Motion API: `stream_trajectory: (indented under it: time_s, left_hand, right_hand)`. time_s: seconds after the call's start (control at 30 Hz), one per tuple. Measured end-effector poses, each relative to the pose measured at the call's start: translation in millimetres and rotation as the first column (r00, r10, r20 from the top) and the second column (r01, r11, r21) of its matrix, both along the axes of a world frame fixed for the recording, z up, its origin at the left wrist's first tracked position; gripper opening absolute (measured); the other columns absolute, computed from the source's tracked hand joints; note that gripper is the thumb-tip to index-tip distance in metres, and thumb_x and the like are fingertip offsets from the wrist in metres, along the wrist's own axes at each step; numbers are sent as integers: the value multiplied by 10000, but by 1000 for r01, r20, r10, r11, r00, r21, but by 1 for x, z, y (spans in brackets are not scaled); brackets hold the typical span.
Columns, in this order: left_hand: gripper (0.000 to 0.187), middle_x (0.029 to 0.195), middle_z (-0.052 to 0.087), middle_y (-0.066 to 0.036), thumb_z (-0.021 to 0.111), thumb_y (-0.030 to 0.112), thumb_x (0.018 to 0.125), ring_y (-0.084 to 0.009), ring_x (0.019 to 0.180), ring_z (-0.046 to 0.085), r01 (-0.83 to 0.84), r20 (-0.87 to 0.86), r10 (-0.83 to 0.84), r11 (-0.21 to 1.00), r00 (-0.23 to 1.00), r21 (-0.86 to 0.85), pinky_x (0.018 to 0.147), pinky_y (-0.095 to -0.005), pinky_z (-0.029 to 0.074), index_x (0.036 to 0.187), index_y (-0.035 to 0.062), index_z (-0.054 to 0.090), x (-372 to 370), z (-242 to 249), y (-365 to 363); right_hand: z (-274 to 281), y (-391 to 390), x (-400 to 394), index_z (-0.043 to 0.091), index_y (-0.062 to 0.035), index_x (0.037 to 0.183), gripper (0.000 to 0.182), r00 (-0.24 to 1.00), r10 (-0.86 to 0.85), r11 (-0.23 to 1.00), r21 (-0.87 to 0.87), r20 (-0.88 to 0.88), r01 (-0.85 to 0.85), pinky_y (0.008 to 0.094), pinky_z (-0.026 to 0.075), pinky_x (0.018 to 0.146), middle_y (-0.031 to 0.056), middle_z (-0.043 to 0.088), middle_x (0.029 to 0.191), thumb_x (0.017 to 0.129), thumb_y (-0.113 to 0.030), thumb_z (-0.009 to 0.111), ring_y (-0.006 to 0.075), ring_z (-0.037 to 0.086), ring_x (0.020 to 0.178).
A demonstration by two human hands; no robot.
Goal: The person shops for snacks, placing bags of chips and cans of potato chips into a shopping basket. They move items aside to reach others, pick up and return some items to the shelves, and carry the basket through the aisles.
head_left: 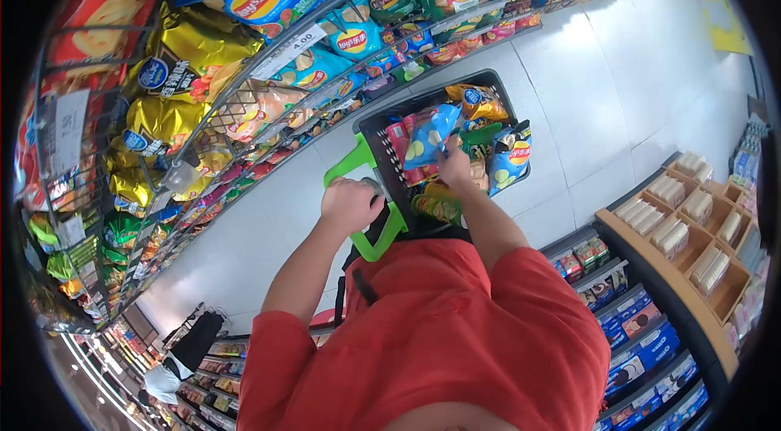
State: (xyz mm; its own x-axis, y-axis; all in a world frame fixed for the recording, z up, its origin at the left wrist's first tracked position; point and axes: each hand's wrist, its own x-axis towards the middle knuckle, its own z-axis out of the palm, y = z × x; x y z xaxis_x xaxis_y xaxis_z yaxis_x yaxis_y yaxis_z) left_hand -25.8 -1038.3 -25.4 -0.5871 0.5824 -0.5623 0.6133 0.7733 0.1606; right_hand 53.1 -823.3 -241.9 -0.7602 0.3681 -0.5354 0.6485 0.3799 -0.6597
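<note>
My left hand (354, 205) is closed round the handle of a black shopping basket (379, 156), between the two bright green arms of the handle (389, 229). Over the basket, my right hand (457, 167) grips the edge of a light blue chip bag (431, 136), which lies tilted on top of other bags. Around it in the basket are a gold-and-dark bag (478, 101), a blue Lay's bag (511, 158) and a green-and-yellow bag (438, 205). My right fingertips are partly hidden against the bags.
Wire shelves (285, 45) packed with chip bags run along the left and top. At the lower right are a wooden display (675, 256) with packaged goods and shelves of boxed biscuits (643, 354). A pale tiled floor (582, 106) lies between. A person in dark clothes (191, 341) is at the lower left.
</note>
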Motion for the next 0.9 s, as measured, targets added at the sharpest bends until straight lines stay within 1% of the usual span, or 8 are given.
stream_trajectory:
  time_s: [0.07, 0.13, 0.33, 0.5, 0.6, 0.67, 0.73, 0.9]
  left_hand:
    - [447, 716, 680, -118, 571, 442, 884, -310, 771, 671, 5, 23, -4, 999, 1000, -50, 787, -448, 499, 672, 70, 696, -4, 5, 8]
    - [462, 717, 681, -122, 566, 457, 891, -313, 776, 672, 19, 12, -18, 999, 1000, -30, 789, -450, 499, 676, 70, 699, -7, 1, 10]
    - [499, 775, 693, -110, 547, 515, 913, -313, 794, 670, 34, 10, -35, 999, 999, 19, 760, -445, 501, 706, 85, 692, -18, 9, 34]
    - [467, 893, 708, -111, 550, 548, 912, -318, 860, 667, 28, 12, -34, 953, 999, 302, 747, -458, 499, 871, 97, 667, -25, 12, 53]
    - [429, 1051, 715, -101, 644, 456, 908, -265, 986, 677, -203, 238, 139, 940, 961, 274, 853, -427, 520, 1135, 93, 620, -22, 7, 76]
    - [647, 1126, 702, -111, 795, 403, 811, -210, 1045, 668, -782, 773, 203, 348, 601, 517, 934, -362, 521, 1283, 25, 565, -13, -36, 89]
    - [702, 1287, 610, -75, 822, 125, 798, -174, 1146, 597, -839, 858, 175, 374, 483, 396, 1016, -344, 482, 1391, 24, 461, -10, -16, 105]
    - [763, 1255, 632, -97, 877, 164, 732, -163, 1128, 611, -753, 781, 116, 385, 613, 534, 983, -338, 496, 1367, 23, 478, -4, 27, 105]
  right_hand:
    - [12, 0, 18, 641, -1, 1123, 313, 998, 24, 999, -40, -62, -27, 425, 551, 781, 215, 702, 984, 905, -225, 667, 387, 696, 866]
    - [-14, 4, 43, 651, 16, 1097, 233, 976, -90, 957, -289, -196, 30, 337, 559, 720, 110, 713, 901, 939, -156, 658, 237, 712, 767]
    - [103, 41, 62, 678, -4, 1058, 160, 925, -286, 841, -528, -249, 118, 278, 541, 703, 28, 684, 860, 955, -125, 655, 107, 659, 768]
    - [134, 58, 76, 676, 2, 1099, 165, 878, -304, 807, -589, -370, 31, 250, 536, 738, 35, 672, 981, 953, -68, 644, 114, 651, 850]
    - [155, 58, 79, 675, 2, 1095, 175, 840, -249, 864, -502, -481, -31, 233, 508, 716, 31, 661, 1006, 931, -57, 665, 105, 628, 881]
    - [162, 56, 85, 673, -4, 1098, 188, 840, -163, 915, -398, -518, -68, 244, 490, 729, 34, 649, 1025, 913, -39, 672, 114, 609, 911]
    - [164, 49, 84, 673, -4, 1102, 195, 778, -208, 931, -365, -592, -29, 267, 486, 764, 47, 641, 1038, 909, -30, 667, 131, 610, 918]
    - [165, 29, 91, 634, -2, 1150, 236, 754, -498, 748, -652, -429, 123, 305, 500, 889, 75, 649, 1132, 915, 23, 641, 164, 622, 1046]
